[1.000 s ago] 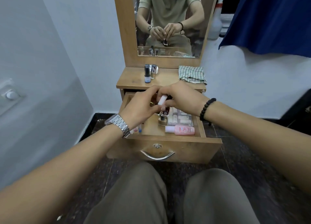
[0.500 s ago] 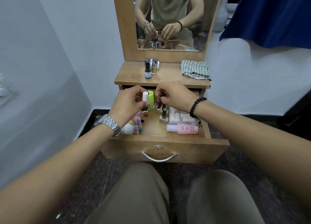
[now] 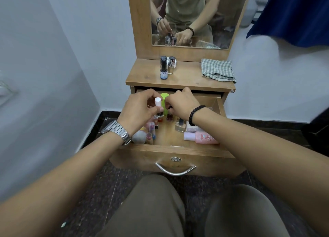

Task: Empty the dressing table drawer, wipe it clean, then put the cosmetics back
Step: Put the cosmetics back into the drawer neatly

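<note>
The wooden drawer (image 3: 175, 150) of the dressing table stands pulled open and holds several cosmetics. My left hand (image 3: 140, 110) grips a small bottle with a white cap (image 3: 157, 103) above the drawer's left side. My right hand (image 3: 181, 103) pinches the dark cap of a brown nail polish bottle (image 3: 169, 116) standing in the drawer. A green tube (image 3: 164, 97) shows between the hands. A pink bottle (image 3: 204, 138) lies at the front right, a clear polish bottle (image 3: 180, 125) beside it. Lip balms (image 3: 151, 130) and a grey sponge (image 3: 139, 137) sit front left.
Two small bottles (image 3: 166, 67) stand on the tabletop (image 3: 187, 78) under the mirror (image 3: 192, 18). A folded checked cloth (image 3: 218, 69) lies at the tabletop's right. White walls close in left and right; my knees are below the drawer front with its metal handle (image 3: 175, 170).
My hands drew apart: the left carried the white-capped bottle to the left, while the right lowered onto the brown polish bottle in the drawer. The view shifted down a little.
</note>
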